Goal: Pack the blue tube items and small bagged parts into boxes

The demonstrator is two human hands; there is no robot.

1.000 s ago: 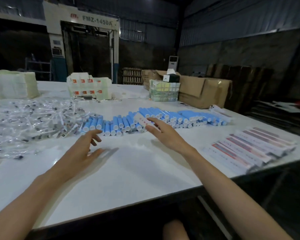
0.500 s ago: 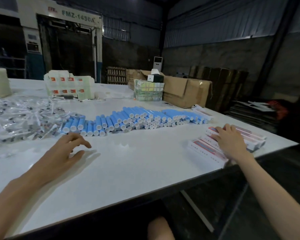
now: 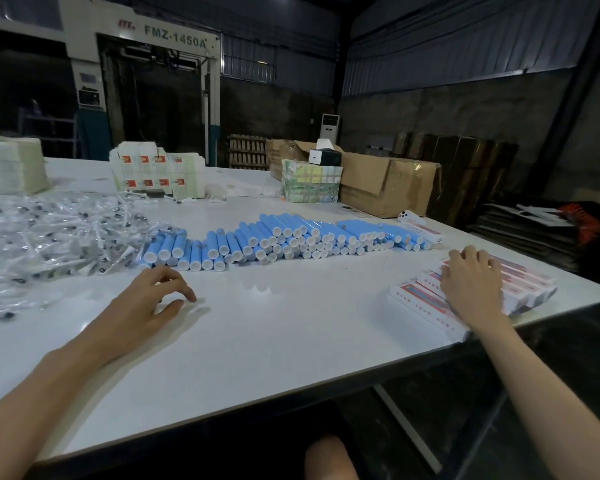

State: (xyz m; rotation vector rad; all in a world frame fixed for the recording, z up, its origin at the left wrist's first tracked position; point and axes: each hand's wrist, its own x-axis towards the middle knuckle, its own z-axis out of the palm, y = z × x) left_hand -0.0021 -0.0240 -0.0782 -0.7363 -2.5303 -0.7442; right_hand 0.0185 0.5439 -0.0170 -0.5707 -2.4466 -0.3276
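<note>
With the right hand [image 3: 471,285] flat on the boxes [image 3: 414,295] at 3 o'clock and the left hand [image 3: 153,299] loose and empty, peel off just one box before reaching for the blue tubes [image 3: 291,237] at 12 and the bagged parts [image 3: 49,237] at 10.

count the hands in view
2. The left hand hovers low over the table by the blue tubes; the right hand rests on the flat boxes.

Dim warehouse, corrugated metal walls [image 3: 465,39], white table [image 3: 257,341], tall machine [image 3: 146,81].
</note>
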